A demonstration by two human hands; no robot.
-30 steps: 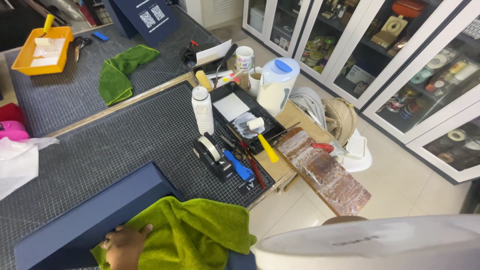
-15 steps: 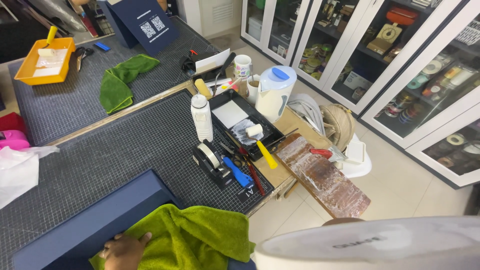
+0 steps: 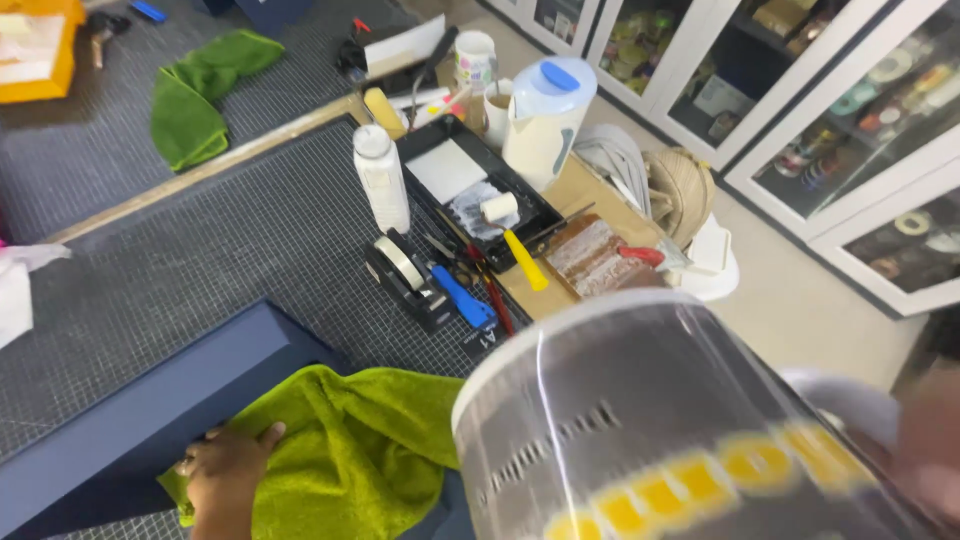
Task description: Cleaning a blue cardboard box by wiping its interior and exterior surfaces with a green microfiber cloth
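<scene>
My left hand (image 3: 225, 475) lies flat on a bright green cloth (image 3: 350, 450), pressing it onto the top of a long navy blue box (image 3: 150, 400) at the near edge of the grey cutting mat (image 3: 200, 260). A large grey cylindrical container (image 3: 640, 420) with a white rim and yellow lettering fills the lower right, very close to the camera and blurred. At its far right side is my right hand (image 3: 930, 440), blurred and partly cut off by the frame edge, and it appears to hold the container.
Beyond the box stand a black tape dispenser (image 3: 405, 270), a white bottle (image 3: 380, 178), a black tray with a small paint roller (image 3: 480, 190) and a white jug with a blue lid (image 3: 545, 115). A second green cloth (image 3: 195, 95) lies far left. Glass-door cabinets (image 3: 850, 110) line the right.
The grey container has swung up and in towards the camera, turning from its white rim to its side. My left hand has stayed on the green cloth.
</scene>
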